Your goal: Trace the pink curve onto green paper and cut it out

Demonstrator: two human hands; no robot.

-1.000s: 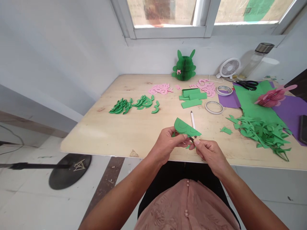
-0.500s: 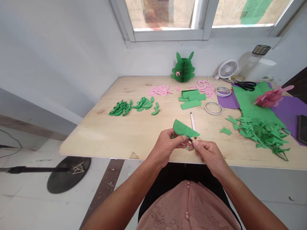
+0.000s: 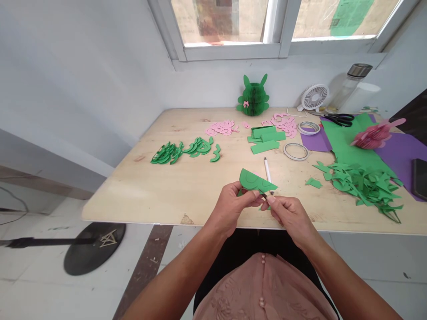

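Observation:
My left hand [image 3: 237,201] is closed on a folded piece of green paper [image 3: 253,179] with curved pencil-like outlines drawn on it, held just above the table's front edge. My right hand [image 3: 285,210] pinches a thin dark tool [image 3: 263,195] against the lower edge of that paper. Fingers hide most of the tool, so its kind cannot be made out. Just beyond my hands lies a white pen [image 3: 267,170] with dark ends. Green scraps [image 3: 363,186] are heaped to the right of my right hand, with a small loose scrap [image 3: 313,182] nearer.
Curved green cutouts [image 3: 168,152] and pink cutouts [image 3: 222,127] lie on the wooden table [image 3: 143,195]. Green strips [image 3: 265,146], tape rolls [image 3: 296,151], black-handled scissors [image 3: 339,119] and a phone [image 3: 419,178] are rightward. A green paper figure [image 3: 254,98], fan [image 3: 314,97] and bottle [image 3: 348,89] stand behind.
The view has shifted slightly, so the scene sits a little lower and to the left. Both hands keep the same hold on the paper and tool.

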